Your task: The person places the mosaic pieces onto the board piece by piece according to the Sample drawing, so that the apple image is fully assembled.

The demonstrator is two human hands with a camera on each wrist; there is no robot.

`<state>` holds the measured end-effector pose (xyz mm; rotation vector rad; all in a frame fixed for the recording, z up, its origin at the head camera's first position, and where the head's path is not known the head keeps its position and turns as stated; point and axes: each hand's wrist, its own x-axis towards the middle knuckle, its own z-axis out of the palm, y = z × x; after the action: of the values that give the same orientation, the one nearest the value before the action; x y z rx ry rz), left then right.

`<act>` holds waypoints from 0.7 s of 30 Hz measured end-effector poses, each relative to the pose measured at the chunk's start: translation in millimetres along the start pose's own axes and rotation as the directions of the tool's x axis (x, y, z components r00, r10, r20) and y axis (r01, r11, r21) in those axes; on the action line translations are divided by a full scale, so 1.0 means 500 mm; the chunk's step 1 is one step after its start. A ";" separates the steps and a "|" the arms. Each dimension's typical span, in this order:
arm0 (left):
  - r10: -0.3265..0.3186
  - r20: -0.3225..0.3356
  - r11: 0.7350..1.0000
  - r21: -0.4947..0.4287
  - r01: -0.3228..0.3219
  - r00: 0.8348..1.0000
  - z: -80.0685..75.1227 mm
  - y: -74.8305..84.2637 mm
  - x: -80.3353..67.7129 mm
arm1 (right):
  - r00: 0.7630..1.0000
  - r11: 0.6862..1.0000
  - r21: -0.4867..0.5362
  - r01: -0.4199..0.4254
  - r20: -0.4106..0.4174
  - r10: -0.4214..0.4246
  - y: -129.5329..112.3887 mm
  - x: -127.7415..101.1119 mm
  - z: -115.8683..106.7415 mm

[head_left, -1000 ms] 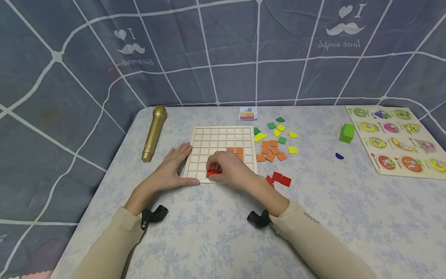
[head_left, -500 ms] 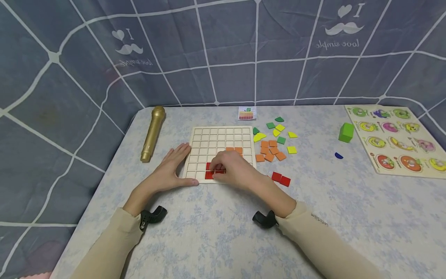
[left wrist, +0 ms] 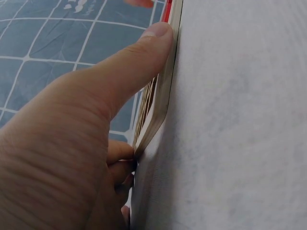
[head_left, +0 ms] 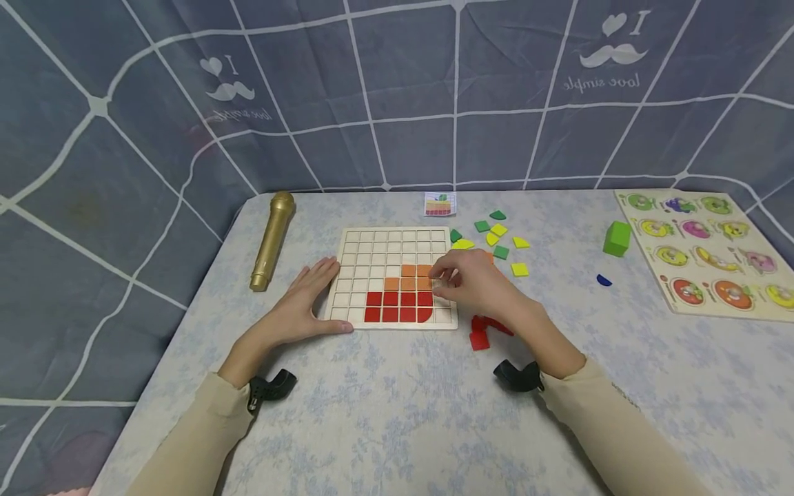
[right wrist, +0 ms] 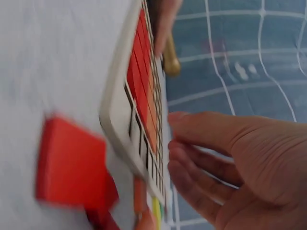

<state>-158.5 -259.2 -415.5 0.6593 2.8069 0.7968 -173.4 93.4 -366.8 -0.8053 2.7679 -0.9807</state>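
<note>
Left hand (head_left: 307,303) lies flat on the table (head_left: 384,413), fingers straight, thumb pressed against the near-left edge of the grid board (head_left: 356,241) — holding nothing. Right hand (head_left: 477,282) hovers over the board's right side, fingers loosely curled at the orange tiles (head_left: 406,277); whether it pinches a piece, cannot tell. Red tiles (head_left: 397,307) fill the lower rows — spare red tiles (head_left: 479,339) lie just beside the board

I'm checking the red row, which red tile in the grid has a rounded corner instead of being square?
The red tile at the right end of the bottom row, nearest the right hand. Its lower right corner is curved; the other red tiles are plain squares.
</note>
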 end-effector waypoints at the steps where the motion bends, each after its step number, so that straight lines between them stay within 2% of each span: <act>1: 0.000 0.000 1.000 0.001 0.000 1.000 0.000 0.000 0.000 | 1.000 1.000 -0.006 -0.019 -0.004 0.019 0.006 -0.003 -0.007; 9: -0.001 0.003 1.000 -0.007 0.002 1.000 0.002 0.003 -0.001 | 0.991 0.989 -0.055 -0.135 0.016 0.136 0.044 -0.014 -0.033; 21: -0.012 0.005 1.000 -0.012 0.013 1.000 0.001 0.006 0.000 | 0.989 0.984 -0.115 -0.133 0.048 0.140 0.063 -0.010 -0.025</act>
<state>-157.3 -256.6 -414.3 0.6404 2.7971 0.8076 -186.4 123.7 -376.6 -0.6351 2.8070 -0.7741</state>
